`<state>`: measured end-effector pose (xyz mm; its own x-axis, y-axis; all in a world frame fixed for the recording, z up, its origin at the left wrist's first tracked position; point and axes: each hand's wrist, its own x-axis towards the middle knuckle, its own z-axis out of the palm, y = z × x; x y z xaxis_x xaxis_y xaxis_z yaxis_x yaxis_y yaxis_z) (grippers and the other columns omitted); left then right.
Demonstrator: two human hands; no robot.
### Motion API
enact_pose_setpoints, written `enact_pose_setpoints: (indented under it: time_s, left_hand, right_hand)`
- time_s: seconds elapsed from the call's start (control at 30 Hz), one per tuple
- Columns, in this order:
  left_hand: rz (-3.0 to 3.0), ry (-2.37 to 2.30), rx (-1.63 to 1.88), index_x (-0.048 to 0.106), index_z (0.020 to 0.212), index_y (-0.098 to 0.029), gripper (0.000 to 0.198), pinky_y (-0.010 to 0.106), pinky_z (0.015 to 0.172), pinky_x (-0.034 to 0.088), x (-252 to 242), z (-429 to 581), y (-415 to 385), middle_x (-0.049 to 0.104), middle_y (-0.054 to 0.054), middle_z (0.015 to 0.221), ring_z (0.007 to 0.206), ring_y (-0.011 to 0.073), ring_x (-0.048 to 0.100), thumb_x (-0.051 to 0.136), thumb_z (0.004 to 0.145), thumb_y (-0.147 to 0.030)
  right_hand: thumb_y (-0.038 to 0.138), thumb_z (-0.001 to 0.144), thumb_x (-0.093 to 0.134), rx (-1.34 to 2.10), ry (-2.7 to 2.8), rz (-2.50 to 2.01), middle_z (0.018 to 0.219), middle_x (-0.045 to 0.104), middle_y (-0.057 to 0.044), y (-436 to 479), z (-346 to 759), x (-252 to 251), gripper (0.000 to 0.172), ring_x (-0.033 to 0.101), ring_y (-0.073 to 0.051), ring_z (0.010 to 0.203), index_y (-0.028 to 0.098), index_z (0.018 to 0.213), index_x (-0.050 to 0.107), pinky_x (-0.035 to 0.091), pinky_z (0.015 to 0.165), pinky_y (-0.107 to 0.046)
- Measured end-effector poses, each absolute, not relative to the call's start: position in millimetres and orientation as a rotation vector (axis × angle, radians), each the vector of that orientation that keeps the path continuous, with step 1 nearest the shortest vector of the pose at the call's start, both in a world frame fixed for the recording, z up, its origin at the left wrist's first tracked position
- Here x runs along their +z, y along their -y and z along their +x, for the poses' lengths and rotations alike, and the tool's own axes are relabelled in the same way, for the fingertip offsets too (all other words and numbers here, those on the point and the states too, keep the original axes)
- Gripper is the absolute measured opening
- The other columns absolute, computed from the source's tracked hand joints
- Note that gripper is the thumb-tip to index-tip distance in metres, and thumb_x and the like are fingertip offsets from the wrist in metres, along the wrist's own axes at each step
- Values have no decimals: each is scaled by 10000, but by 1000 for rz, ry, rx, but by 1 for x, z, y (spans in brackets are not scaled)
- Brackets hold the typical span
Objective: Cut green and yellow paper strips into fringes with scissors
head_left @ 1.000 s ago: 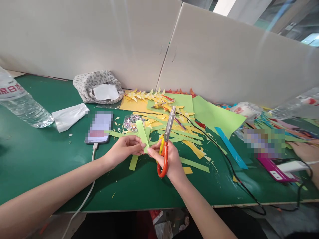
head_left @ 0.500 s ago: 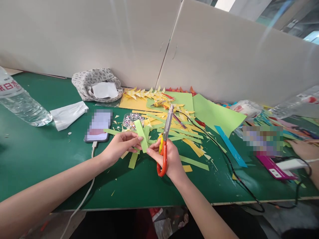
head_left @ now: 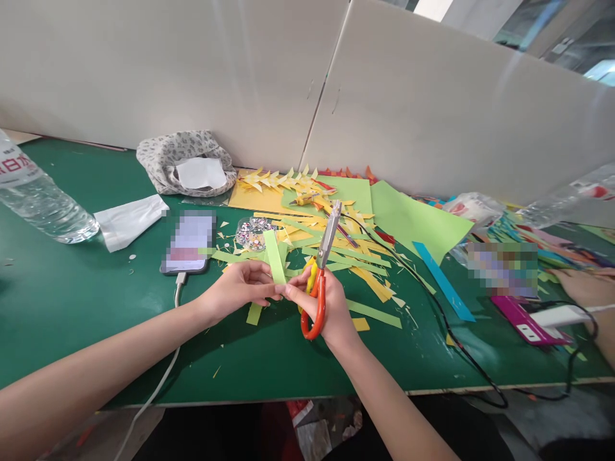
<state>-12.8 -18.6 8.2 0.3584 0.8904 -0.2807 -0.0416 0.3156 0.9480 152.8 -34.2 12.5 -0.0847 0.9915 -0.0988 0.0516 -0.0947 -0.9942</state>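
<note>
A light green paper strip (head_left: 275, 256) stands up between my hands, its lower end pinched at the fingertips. My left hand (head_left: 245, 282) is closed on that end from the left. My right hand (head_left: 324, 301) meets it there with thumb and finger, while the same hand keeps hold of scissors (head_left: 314, 307) with an orange handle, blades pointing up and together. A yellow part shows by the scissors' handle. Behind the hands lie several loose green strips (head_left: 375, 314) and yellow paper pieces (head_left: 369, 282). Beside them is a clear case of small beads or sequins (head_left: 254, 234).
A phone (head_left: 189, 240) on a white cable, a tissue (head_left: 129, 223), a water bottle (head_left: 43, 192) and a cloth pouch (head_left: 185, 163) are at left. Rightward lie green sheets (head_left: 418, 218), a blue strip (head_left: 444, 282), a black cable and a magenta power strip (head_left: 528, 323). Another person's arm (head_left: 586, 288) shows.
My left fingers have slid down to the strip's lower end, meeting the right fingertips. The strip stands more upright. The scissors tilt slightly more to the right.
</note>
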Motion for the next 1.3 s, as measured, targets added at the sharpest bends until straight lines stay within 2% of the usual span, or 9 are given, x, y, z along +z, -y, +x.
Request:
enact_pose_setpoints:
  time_s: [0.13,0.2,0.37,0.5,0.63,0.9,1.3]
  left_hand:
    - [1061,-995,802,586,726,-159,208,229,596,489,7,-12,19,664,10,655,670,143,646,733,613,-253]
    - [1056,-992,851,585,696,-161,186,220,604,485,6,-14,17,668,5,650,666,131,642,731,621,-249]
    - [949,-979,1005,580,695,-171,194,217,665,487,2,-20,10,673,-21,677,693,118,651,745,619,-239]
    - [902,-943,1102,560,680,-173,211,207,653,482,2,-22,8,671,-33,664,708,122,659,752,615,-230]
    - [912,-965,1149,586,681,-156,198,220,670,484,2,-22,9,690,1,686,731,134,656,747,622,-255]
    - [950,-1000,1128,601,676,-152,197,247,677,480,3,-21,10,699,15,701,698,138,649,745,616,-273]
    - [949,-990,1115,594,675,-155,188,216,627,462,1,-22,10,702,10,690,658,115,636,743,626,-258]
  right_hand:
    - [354,591,714,1319,1256,-1259,690,613,12,33,153,12,375,630,-176,672,213,758,409,507,705,-345]
    - [390,603,699,1266,1321,-1287,701,607,5,33,155,12,377,620,-177,666,215,763,406,506,656,-329]
    - [479,643,618,795,1721,-1635,710,575,8,34,166,18,354,536,-143,547,223,820,448,406,489,-260]
    - [505,671,569,512,2040,-1736,780,582,-22,36,171,19,410,568,-179,636,217,932,437,368,499,-251]
    - [511,701,531,382,2169,-1694,843,585,-33,37,171,17,358,575,-182,665,222,878,416,357,508,-250]
    - [493,703,547,331,2209,-1636,841,584,-50,37,170,18,344,571,-197,682,218,842,394,358,522,-265]
    - [488,692,563,325,2222,-1650,832,569,-26,37,169,16,357,567,-195,700,222,836,373,346,524,-259]
